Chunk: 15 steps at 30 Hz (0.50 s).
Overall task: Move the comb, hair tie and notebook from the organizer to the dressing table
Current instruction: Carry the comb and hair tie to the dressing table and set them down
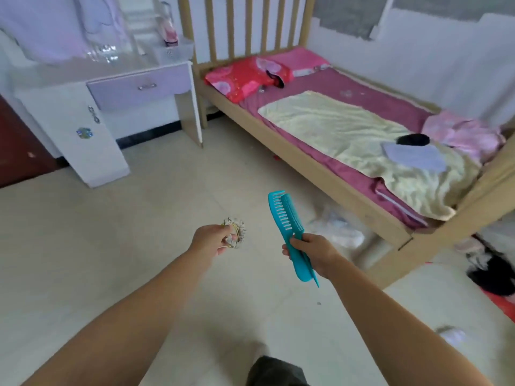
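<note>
Ahead, both bare arms reach out over a wide stretch of pale tiled floor (111, 246), which lies open between the person and the furniture. The left hand (214, 240) is closed on a hair tie (237, 235), a small glinting ring pinched at the fingertips. The right hand (315, 253) grips two teal combs (287, 218) by their handles, teeth pointing up and left, the pair overlapping. Neither hand touches anything else. The white dressing table (83, 112) with its lilac drawer (139, 89) stands at upper left, well apart from the hands; its surface is blurred. A wooden bed (306, 160) runs along the right, its long rail edge near the right hand's side. A lilac notebook (412, 158) lies on the yellow blanket (334, 126) toward the bed's far end. Some litter sits on the floor beside the bed rail
</note>
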Motion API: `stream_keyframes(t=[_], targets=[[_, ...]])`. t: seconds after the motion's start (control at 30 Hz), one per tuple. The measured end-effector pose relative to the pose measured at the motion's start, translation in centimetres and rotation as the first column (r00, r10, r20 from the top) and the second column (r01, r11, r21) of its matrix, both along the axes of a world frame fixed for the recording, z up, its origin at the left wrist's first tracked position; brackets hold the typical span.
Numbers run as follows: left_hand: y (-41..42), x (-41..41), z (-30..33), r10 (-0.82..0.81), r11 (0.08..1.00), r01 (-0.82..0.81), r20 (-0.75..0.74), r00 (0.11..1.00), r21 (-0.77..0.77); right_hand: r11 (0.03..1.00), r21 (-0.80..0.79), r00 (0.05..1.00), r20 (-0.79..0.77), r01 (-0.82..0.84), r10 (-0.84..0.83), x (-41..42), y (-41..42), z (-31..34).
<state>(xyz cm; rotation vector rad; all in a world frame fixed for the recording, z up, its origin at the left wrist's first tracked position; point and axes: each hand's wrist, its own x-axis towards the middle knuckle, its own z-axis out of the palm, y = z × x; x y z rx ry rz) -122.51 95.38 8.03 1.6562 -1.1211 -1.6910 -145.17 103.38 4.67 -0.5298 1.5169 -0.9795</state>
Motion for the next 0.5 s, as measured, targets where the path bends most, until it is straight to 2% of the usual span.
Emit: stream_keyframes(t=[0.17, 0.33, 0.5], targets=[[-12.7, 3.8, 0.7, 0.129, 0.991, -0.126, 0.051, 0.99, -0.047, 0.984, 0.047, 0.984, -0.035, -0.171, 0.172, 1.9, -17.5, 2.4], [-25.9, 9.6, -0.2, 0.302, 0.95, -0.302, -0.009, 0.953, -0.075, 0.94, 0.047, 0.937, -0.083, -0.337, 0.34, 7.1, -34.8, 2.9], [-41.1, 14.9, -0.7, 0.345, 0.934, -0.344, -0.005, 0.938, -0.092, 0.926, 0.033, 0.92, -0.11, -0.375, 0.377, 13.3, -51.3, 2.7]])
